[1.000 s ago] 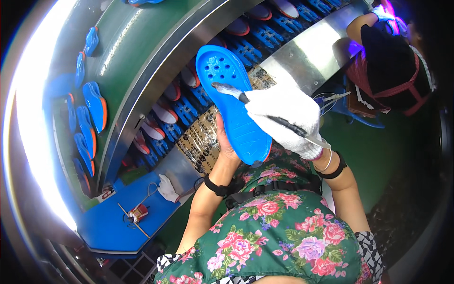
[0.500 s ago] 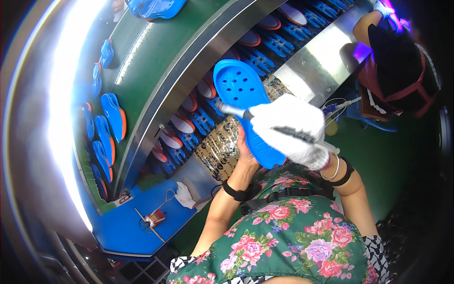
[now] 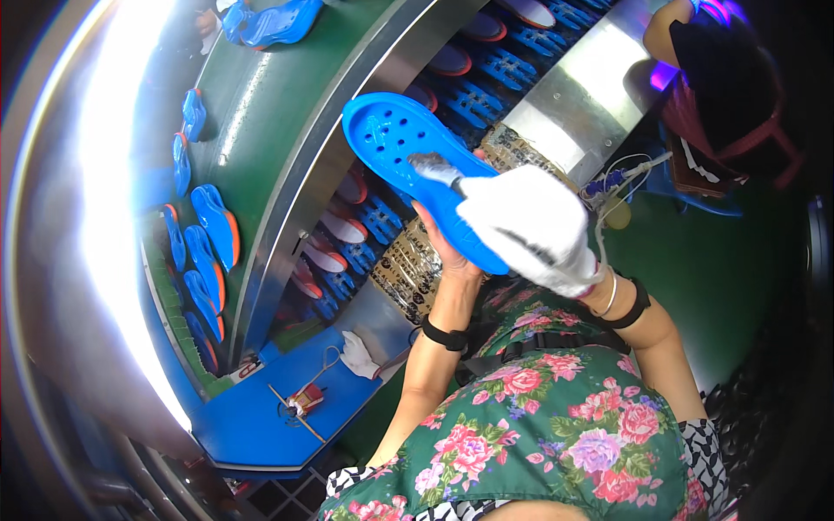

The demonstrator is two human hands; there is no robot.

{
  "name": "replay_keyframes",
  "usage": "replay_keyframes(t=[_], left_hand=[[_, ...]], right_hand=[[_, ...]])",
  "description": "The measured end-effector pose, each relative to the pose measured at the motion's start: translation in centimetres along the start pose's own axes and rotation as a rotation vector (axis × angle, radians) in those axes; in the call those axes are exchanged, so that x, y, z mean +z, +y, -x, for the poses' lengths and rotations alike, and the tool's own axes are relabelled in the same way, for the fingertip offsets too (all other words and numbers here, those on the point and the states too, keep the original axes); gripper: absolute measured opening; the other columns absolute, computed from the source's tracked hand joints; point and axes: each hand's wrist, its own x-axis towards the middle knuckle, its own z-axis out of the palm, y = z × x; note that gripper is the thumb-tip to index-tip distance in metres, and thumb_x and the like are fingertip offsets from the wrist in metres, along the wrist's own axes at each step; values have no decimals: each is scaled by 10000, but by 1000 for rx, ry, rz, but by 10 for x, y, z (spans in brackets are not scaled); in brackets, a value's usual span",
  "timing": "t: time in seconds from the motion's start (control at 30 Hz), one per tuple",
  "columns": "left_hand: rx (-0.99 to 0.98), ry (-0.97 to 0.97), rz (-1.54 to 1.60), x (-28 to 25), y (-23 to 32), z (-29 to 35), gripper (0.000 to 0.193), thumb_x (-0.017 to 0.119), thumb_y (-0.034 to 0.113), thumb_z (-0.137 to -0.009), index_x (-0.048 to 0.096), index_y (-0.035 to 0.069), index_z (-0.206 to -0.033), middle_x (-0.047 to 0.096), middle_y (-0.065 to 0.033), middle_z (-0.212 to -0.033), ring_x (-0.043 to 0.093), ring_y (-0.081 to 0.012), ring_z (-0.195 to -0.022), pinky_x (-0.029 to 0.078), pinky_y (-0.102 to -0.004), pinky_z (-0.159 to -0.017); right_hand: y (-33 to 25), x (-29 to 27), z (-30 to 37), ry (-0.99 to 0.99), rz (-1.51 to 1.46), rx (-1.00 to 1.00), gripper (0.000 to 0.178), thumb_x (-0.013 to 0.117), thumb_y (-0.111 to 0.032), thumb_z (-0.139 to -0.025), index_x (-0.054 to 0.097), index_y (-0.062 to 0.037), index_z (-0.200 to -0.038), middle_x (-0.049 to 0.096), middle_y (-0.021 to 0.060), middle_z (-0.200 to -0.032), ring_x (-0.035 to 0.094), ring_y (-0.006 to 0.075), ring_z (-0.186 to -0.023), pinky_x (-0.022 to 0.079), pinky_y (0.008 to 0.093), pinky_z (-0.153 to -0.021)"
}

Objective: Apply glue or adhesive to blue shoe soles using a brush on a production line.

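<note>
Up across the bare left hand (image 3: 445, 249) lies the blue sole (image 3: 428, 187), clasped from beneath by its edges; over it, the white-gloved right hand (image 3: 532, 227) pinches a brush (image 3: 434, 167), bristles just beside the holes (image 3: 402, 134).

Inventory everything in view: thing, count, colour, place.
Held sole: one, blue, centre
Brush: one, greyish, over held sole
Belt: one, green, upper left
Orange-edged soles: several, blue, on belt
Red-edged soles: several, pale or dark, centre
Holders: several, blue, centre
Taped strip: one, brown, centre
Tabletop: one, blue, lower left
Loose glove: one, white, on tabletop
Co-worker: one, black top, upper right
Apron: one, green floral, lower centre
Left hand: one, bare, gripping sole
Right hand: one, white-gloved, gripping brush
</note>
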Motion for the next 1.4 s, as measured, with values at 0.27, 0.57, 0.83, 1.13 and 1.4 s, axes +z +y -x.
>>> replay_keyframes(t=[0.27, 0.57, 0.83, 1.13, 1.4], left_hand=[[33, -65, 174, 5, 7, -13, 1073, 616, 794, -847, 298, 84, -1585, 492, -176, -1505, 555, -476, -1292, 469, -659, -1065], [38, -203, 290, 8, 9, -20, 1034, 653, 799, -813, 359, 140, -1553, 628, -195, -1327, 574, -454, -1267, 530, -663, -955], [-123, -351, 235, 3, 18, -22, 1067, 606, 849, -805, 349, 147, -1566, 600, -208, -1361, 593, -431, -1238, 532, -651, -932], [-95, -265, 274, -1, 21, -21, 1130, 706, 765, -787, 286, 95, -1594, 568, -195, -1383, 523, -401, -1274, 490, -571, -1010], [-168, -189, 329, -10, 27, -23, 1148, 655, 749, -808, 238, 33, -1603, 518, -283, -1416, 622, -470, -1134, 558, -582, -900]], right_hand=[[5, 1, 5, -16, -79, 74, 238, 769, -52, -849, 786, -59, -1087, 776, 111, -1106, 743, 268, -1012, 573, 401, -914], [-1, -18, -2, -110, -137, 11, 260, 808, -53, -810, 783, -76, -1067, 779, 90, -1058, 740, 272, -927, 591, 390, -813], [-7, -24, 5, -232, -228, 42, 213, 834, -79, -808, 805, -89, -1019, 782, 82, -988, 739, 254, -886, 591, 368, -766], [1, -25, 15, -278, -335, 149, 245, 837, -104, -816, 787, -111, -1055, 774, 69, -983, 735, 236, -889, 594, 354, -810], [5, -25, 23, -349, -369, 172, 174, 818, -72, -813, 792, -86, -985, 771, 92, -989, 731, 242, -869, 588, 346, -766]])
